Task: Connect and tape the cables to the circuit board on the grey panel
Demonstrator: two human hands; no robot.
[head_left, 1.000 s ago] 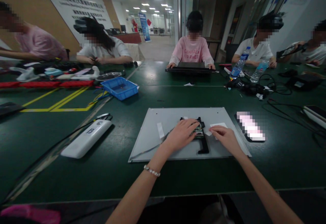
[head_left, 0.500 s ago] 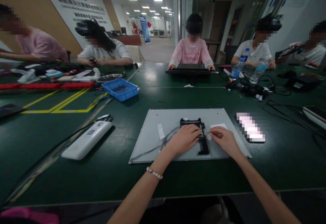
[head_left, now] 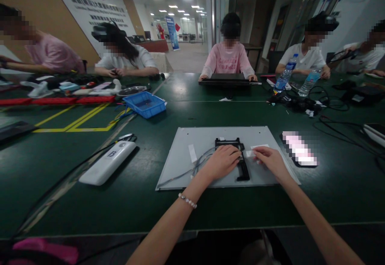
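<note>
A flat grey panel (head_left: 174,152) lies on the green table in front of me. On it rests a black frame-like part (head_left: 244,172), with thin grey cables (head_left: 180,177) running to the left. My left hand (head_left: 224,161) lies over the black part, its fingers together on it; whether it grips anything is hidden. My right hand (head_left: 269,161), just right of the part, pinches a small pale strip (head_left: 250,153). A white label (head_left: 192,153) is on the panel's left half, and a white paper piece (head_left: 264,146) lies behind my right fingers.
A white power bank (head_left: 107,164) lies to the left and a lit phone (head_left: 299,148) to the right. Further back are a blue tray (head_left: 144,105), bottles (head_left: 309,82) and black cables (head_left: 300,103). Several people sit across the table.
The whole view has shifted slightly. My right hand has drawn the pale strip a little away from the black part; my left hand stays over that part.
</note>
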